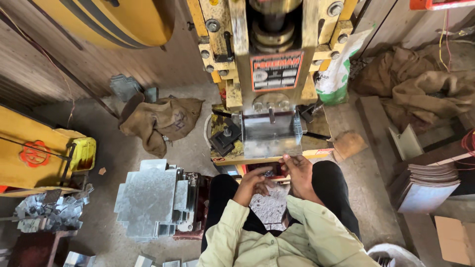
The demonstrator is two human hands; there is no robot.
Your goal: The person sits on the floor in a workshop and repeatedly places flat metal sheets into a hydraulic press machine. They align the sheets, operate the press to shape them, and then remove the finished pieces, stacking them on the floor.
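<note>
Steel sheet (pixel 271 134) on the press bed is touched by the right hand (pixel 298 174); left hand (pixel 255 184) grip unclear.

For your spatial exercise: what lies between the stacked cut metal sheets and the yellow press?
Head view: a crumpled burlap sack on bare concrete floor.

Just ahead of the right hand (pixel 298 175), a bent sheet-metal piece (pixel 271 133) shines bright and smooth in the press (pixel 269 59), whose yellow paint is chipped and grimy. Left of the left hand (pixel 253 184), stacked metal blanks (pixel 148 198) look dull, spangled grey. The burlap sack (pixel 161 121) beyond is coarse cloth; the sleeves (pixel 277 237) are soft, matt fabric.
</note>
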